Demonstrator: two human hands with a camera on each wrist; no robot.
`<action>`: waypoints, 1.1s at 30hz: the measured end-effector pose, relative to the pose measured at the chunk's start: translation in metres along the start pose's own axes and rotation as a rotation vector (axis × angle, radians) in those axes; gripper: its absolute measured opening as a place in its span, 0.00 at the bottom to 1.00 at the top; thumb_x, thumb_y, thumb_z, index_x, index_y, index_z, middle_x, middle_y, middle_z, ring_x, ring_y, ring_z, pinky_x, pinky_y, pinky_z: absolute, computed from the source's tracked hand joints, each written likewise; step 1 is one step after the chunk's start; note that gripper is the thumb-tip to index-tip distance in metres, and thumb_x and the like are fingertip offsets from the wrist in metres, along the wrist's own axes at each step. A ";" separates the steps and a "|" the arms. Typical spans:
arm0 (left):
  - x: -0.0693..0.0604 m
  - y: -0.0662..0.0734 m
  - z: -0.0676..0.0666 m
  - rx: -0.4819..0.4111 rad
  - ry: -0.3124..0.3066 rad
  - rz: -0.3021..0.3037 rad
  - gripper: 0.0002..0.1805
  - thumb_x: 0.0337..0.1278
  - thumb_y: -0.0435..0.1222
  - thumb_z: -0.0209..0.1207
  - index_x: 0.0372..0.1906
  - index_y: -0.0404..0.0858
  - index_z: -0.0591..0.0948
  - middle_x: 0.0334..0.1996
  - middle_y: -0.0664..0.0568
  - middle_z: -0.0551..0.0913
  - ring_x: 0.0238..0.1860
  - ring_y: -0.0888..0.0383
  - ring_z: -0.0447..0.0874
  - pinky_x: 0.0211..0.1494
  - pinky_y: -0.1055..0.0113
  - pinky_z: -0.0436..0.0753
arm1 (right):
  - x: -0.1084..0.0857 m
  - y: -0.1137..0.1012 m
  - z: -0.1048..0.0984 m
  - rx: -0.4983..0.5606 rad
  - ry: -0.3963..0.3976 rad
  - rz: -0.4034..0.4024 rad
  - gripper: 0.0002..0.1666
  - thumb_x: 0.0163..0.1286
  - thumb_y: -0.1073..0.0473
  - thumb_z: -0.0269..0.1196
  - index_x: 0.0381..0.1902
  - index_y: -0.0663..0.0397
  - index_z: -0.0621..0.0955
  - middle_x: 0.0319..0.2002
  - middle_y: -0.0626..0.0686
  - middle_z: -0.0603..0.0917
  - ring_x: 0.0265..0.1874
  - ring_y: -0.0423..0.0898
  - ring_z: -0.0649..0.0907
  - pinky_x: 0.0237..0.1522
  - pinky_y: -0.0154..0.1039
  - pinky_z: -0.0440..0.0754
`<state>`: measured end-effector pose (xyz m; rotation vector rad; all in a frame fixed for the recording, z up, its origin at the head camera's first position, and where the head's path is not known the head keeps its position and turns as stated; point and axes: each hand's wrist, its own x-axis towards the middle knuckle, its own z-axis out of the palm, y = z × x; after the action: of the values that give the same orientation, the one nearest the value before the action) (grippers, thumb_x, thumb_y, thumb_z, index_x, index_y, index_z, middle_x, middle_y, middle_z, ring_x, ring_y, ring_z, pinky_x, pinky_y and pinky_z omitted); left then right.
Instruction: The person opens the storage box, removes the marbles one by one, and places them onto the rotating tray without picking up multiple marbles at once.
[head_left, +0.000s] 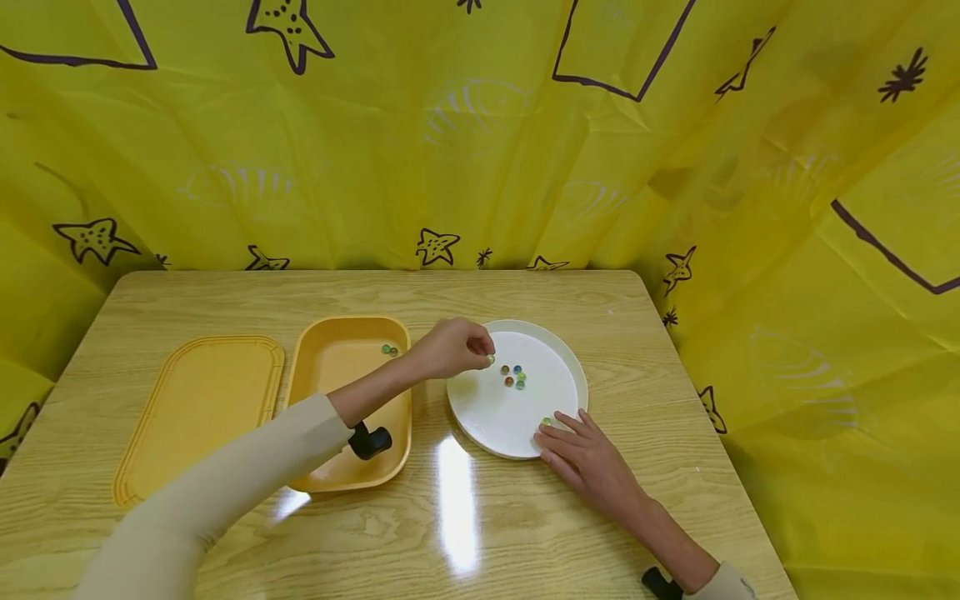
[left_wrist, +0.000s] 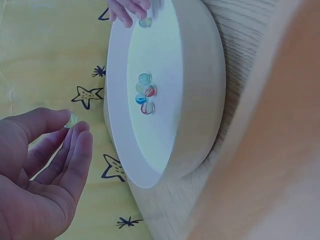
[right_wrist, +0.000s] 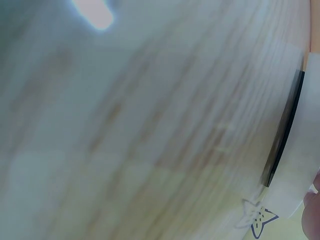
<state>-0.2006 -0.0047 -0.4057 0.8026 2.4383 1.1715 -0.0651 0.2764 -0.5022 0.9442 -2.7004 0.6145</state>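
Note:
A pale green-yellow marble [left_wrist: 71,120] sits pinched between the thumb and fingertips of my left hand [head_left: 453,348], above the left rim of a round white dish [head_left: 577,367]. Several coloured marbles [head_left: 509,382] lie clustered on the dish floor. My right hand [head_left: 592,462] rests at the dish's near right rim with its fingers extended over the edge. Just beside those fingertips is a single greenish marble [head_left: 547,422]; whether they touch it, I cannot tell. In the right wrist view only a bit of the right hand [right_wrist: 312,215] shows at the edge.
Left of the dish stands a deep orange tray [head_left: 300,367] with two greenish marbles [head_left: 389,350] near its far right corner. Further left lies a flat yellow-orange lid or tray [head_left: 210,408]. Behind the wooden table [head_left: 525,533] hangs a yellow patterned curtain [head_left: 360,167].

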 end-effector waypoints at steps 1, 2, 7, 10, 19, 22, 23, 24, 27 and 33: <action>0.003 0.001 0.001 0.009 -0.001 -0.001 0.02 0.58 0.29 0.66 0.36 0.34 0.86 0.32 0.52 0.87 0.36 0.59 0.83 0.41 0.69 0.81 | 0.000 0.000 0.000 0.000 -0.001 0.002 0.17 0.71 0.53 0.64 0.55 0.50 0.86 0.56 0.48 0.84 0.63 0.54 0.76 0.68 0.57 0.60; 0.005 0.002 0.003 0.014 -0.004 -0.006 0.02 0.58 0.29 0.66 0.36 0.34 0.86 0.32 0.52 0.86 0.36 0.59 0.83 0.40 0.70 0.81 | 0.000 0.000 0.000 0.000 -0.003 0.003 0.17 0.71 0.53 0.64 0.55 0.50 0.86 0.56 0.48 0.84 0.63 0.54 0.76 0.68 0.57 0.60; 0.017 0.003 0.007 0.038 -0.023 -0.028 0.02 0.59 0.28 0.65 0.36 0.34 0.86 0.31 0.51 0.85 0.33 0.59 0.80 0.36 0.71 0.78 | -0.001 0.001 0.001 0.003 -0.005 0.001 0.17 0.71 0.53 0.64 0.55 0.50 0.86 0.56 0.48 0.84 0.64 0.54 0.76 0.67 0.60 0.62; 0.022 0.004 0.009 0.055 -0.032 -0.042 0.02 0.58 0.28 0.65 0.35 0.34 0.86 0.30 0.51 0.84 0.32 0.59 0.78 0.35 0.72 0.76 | -0.001 0.001 0.001 0.001 -0.002 -0.003 0.17 0.72 0.53 0.63 0.55 0.50 0.86 0.56 0.49 0.84 0.63 0.54 0.76 0.66 0.61 0.62; 0.036 0.002 0.013 0.083 -0.055 -0.070 0.02 0.58 0.28 0.65 0.36 0.33 0.86 0.30 0.51 0.83 0.31 0.59 0.75 0.35 0.71 0.74 | -0.001 0.000 0.001 -0.001 -0.008 0.004 0.17 0.72 0.53 0.63 0.55 0.50 0.86 0.56 0.48 0.84 0.64 0.54 0.76 0.69 0.57 0.60; 0.039 0.001 0.016 0.097 -0.058 -0.063 0.02 0.58 0.28 0.65 0.35 0.33 0.86 0.31 0.50 0.84 0.31 0.59 0.76 0.35 0.71 0.75 | -0.001 0.000 0.000 0.003 -0.012 0.008 0.17 0.71 0.53 0.64 0.55 0.50 0.86 0.56 0.48 0.84 0.64 0.54 0.75 0.68 0.58 0.60; 0.040 0.000 0.016 0.101 -0.061 -0.064 0.02 0.58 0.27 0.65 0.35 0.32 0.86 0.31 0.50 0.84 0.31 0.59 0.77 0.35 0.71 0.75 | -0.001 0.000 0.000 0.003 -0.013 0.009 0.17 0.72 0.53 0.64 0.55 0.50 0.86 0.56 0.48 0.84 0.64 0.54 0.75 0.68 0.58 0.60; 0.041 0.000 0.017 0.109 -0.062 -0.063 0.02 0.57 0.27 0.65 0.35 0.32 0.86 0.31 0.50 0.84 0.31 0.58 0.77 0.35 0.71 0.75 | -0.001 0.000 0.000 0.003 -0.013 0.010 0.17 0.72 0.53 0.64 0.55 0.50 0.86 0.56 0.48 0.84 0.64 0.54 0.75 0.68 0.58 0.60; 0.044 -0.002 0.020 0.129 -0.071 -0.071 0.02 0.57 0.27 0.65 0.35 0.32 0.86 0.32 0.49 0.85 0.31 0.58 0.77 0.34 0.71 0.75 | -0.001 0.000 0.000 0.005 -0.012 0.010 0.17 0.72 0.53 0.63 0.55 0.50 0.86 0.56 0.49 0.84 0.64 0.54 0.75 0.67 0.59 0.61; 0.048 -0.004 0.024 0.158 -0.094 -0.113 0.02 0.57 0.26 0.64 0.35 0.32 0.86 0.33 0.48 0.84 0.30 0.58 0.76 0.33 0.71 0.74 | -0.001 0.000 0.000 0.008 -0.014 0.013 0.17 0.72 0.53 0.64 0.55 0.50 0.86 0.56 0.49 0.84 0.64 0.54 0.75 0.68 0.59 0.60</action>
<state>-0.2278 0.0371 -0.4255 0.7349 2.4852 0.8890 -0.0644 0.2769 -0.5028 0.9375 -2.7206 0.6241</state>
